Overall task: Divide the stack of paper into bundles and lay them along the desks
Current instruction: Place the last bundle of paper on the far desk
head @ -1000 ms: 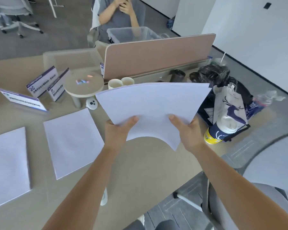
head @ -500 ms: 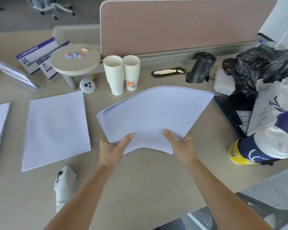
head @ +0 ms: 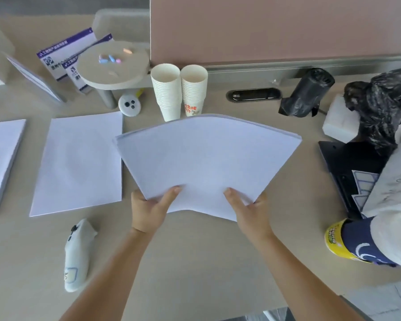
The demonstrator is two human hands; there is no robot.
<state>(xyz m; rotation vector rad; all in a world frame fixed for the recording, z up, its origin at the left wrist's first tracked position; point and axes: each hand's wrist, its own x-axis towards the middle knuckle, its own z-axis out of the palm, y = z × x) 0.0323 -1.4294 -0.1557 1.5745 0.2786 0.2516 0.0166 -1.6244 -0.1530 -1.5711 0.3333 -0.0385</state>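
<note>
Left hand: our left hand (head: 151, 208) grips the near left edge of the paper stack (head: 206, 158), thumb on top.
Right hand: our right hand (head: 250, 210) grips the near right edge of the same stack, thumb on top too.
Paper stack: we hold it over the table (head: 195, 262), with its near edge bent up a little. We cannot tell if the far edge touches the table.
First bundle: a flat bundle of paper (head: 79, 163) lies on the table just left of the stack.
Second bundle: another paper pile (head: 2, 163) lies further left, partly cut off by the edge of the view.
Cups: two stacks of paper cups (head: 178, 91) stand just behind the paper stack.
Divider: a pink wall board (head: 276, 28) stands behind the cups.
Little stand: a round stand (head: 112, 66) sits left of the cups, with small coloured bits on top.
Signs: purple and white cards (head: 63, 55) lean behind the stand.
White controller: it (head: 78, 253) lies on the table near our left arm.
Black bags: a black roll (head: 307, 93) and a crumpled black bag (head: 384, 105) sit on the right.
</note>
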